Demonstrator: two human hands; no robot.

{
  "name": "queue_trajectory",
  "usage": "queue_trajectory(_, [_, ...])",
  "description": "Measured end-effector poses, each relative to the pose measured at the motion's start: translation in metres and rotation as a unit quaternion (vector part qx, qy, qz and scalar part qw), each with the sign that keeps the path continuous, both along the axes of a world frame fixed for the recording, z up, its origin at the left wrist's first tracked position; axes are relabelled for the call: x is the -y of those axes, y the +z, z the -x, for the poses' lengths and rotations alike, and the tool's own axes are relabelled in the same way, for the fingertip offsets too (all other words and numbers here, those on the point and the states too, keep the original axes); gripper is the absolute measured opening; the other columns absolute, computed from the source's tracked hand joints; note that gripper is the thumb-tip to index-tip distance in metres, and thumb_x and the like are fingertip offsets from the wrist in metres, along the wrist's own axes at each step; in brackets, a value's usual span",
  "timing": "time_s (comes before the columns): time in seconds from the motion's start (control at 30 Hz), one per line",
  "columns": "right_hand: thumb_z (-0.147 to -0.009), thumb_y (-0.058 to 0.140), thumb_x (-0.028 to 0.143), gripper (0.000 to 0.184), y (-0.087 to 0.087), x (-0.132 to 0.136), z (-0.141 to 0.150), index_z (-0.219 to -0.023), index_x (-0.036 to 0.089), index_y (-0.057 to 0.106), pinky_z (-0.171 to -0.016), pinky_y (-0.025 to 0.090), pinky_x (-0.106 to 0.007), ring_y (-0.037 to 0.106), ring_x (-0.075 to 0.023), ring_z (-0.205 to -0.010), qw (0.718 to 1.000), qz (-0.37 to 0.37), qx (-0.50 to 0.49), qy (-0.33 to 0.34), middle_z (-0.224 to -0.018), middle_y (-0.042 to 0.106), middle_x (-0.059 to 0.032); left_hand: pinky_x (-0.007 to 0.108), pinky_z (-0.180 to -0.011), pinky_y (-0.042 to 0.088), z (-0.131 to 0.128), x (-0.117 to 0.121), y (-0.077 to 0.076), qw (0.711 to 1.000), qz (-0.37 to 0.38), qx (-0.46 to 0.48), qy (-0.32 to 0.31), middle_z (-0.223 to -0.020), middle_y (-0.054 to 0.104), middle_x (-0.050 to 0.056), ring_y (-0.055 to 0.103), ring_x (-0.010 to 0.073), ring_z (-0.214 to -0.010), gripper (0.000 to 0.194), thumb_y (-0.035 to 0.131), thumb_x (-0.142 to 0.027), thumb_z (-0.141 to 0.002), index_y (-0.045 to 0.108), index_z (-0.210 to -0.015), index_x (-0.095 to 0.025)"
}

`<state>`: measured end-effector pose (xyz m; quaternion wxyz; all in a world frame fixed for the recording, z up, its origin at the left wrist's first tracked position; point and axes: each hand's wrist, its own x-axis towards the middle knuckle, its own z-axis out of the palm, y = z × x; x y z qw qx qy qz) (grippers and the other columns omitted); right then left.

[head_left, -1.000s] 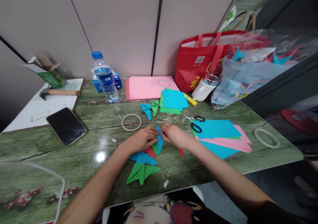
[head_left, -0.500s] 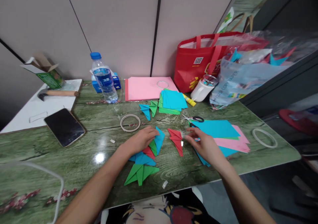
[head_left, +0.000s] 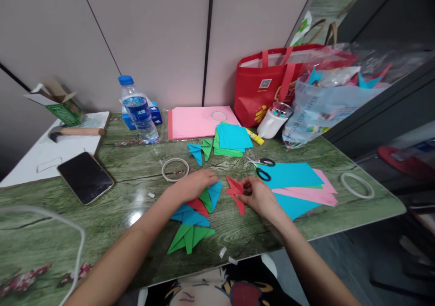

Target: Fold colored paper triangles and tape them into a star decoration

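Observation:
My right hand [head_left: 261,196] pinches the right edge of a red folded paper piece [head_left: 234,192], thumb in front and fingers behind. My left hand [head_left: 200,183] is closed over the top of a blue folded paper piece [head_left: 215,193], which overlaps a green folded piece [head_left: 205,201]. Partly under that hand and wrist lie another red piece [head_left: 198,206] and a second blue one [head_left: 190,216]. Nearer me sits a larger green folded piece [head_left: 190,237]. Small blue [head_left: 195,152] and green [head_left: 207,147] folded pieces lie farther back.
Scissors [head_left: 263,166] rest by blue sheets [head_left: 294,174] and pink paper [head_left: 316,193]. Rings [head_left: 163,172] [head_left: 357,185] lie either side. Behind stand a water bottle [head_left: 139,111], stacked paper squares [head_left: 234,136], a mug [head_left: 273,122] and bags [head_left: 251,88]. A phone [head_left: 85,178] and hammer [head_left: 76,132] are left.
My right hand has moved left and taken hold of the red folded piece, which now sits slightly raised or turned. My left hand stays over the blue piece. The view has shifted slightly.

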<state>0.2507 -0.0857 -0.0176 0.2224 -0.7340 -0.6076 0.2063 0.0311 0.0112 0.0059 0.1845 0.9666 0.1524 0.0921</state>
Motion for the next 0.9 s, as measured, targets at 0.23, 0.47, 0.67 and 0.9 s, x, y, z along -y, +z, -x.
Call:
queue_trajectory(0.23, [-0.061,0.071,0.037,0.06,0.002,-0.001,0.014,-0.109,0.022,0.038,-0.044,0.048,-0.027,0.055,-0.0139,-0.049,0.93,-0.017,-0.366,-0.035,-0.065,0.054,0.0072,0.029,-0.075,0.044,-0.003,-0.013,-0.005,0.999,0.014,0.029,-0.029,-0.086,0.063,0.007,0.059,0.0193,-0.085,0.014,0.048,-0.012,-0.087,0.062,-0.082,-0.014])
queue_trajectory(0.47, [-0.059,0.075,0.046,0.04,-0.006,-0.003,0.02,-0.077,0.019,0.052,-0.048,0.048,-0.024,0.056,-0.0123,-0.055,0.928,-0.038,-0.37,-0.009,-0.064,0.059,0.0017,0.028,-0.077,0.043,-0.008,-0.014,-0.009,0.996,0.045,0.075,-0.027,-0.084,0.063,0.008,0.057,0.0176,-0.083,0.026,0.04,-0.018,-0.093,0.062,-0.079,-0.014])
queue_trajectory(0.67, [-0.064,0.068,0.053,0.039,-0.013,-0.004,0.02,-0.076,0.017,0.059,-0.046,0.05,-0.026,0.056,-0.0119,-0.05,0.927,-0.033,-0.371,-0.04,-0.064,0.06,-0.0001,0.027,-0.079,0.043,-0.013,-0.014,-0.019,0.993,0.064,0.1,0.007,-0.087,0.059,0.007,0.054,0.0168,-0.086,0.019,0.043,-0.018,-0.092,0.06,-0.086,-0.015])
queue_trajectory(0.9, [-0.071,0.066,0.043,0.028,-0.022,-0.001,0.019,-0.078,0.017,0.058,-0.052,0.051,-0.027,0.059,-0.0138,-0.055,0.94,-0.052,-0.338,-0.017,-0.066,0.062,-0.0013,0.029,-0.083,0.045,-0.017,-0.008,-0.027,0.988,0.076,0.119,0.066,-0.09,0.059,0.005,0.053,0.017,-0.092,0.009,0.048,-0.016,-0.089,0.057,-0.091,-0.016])
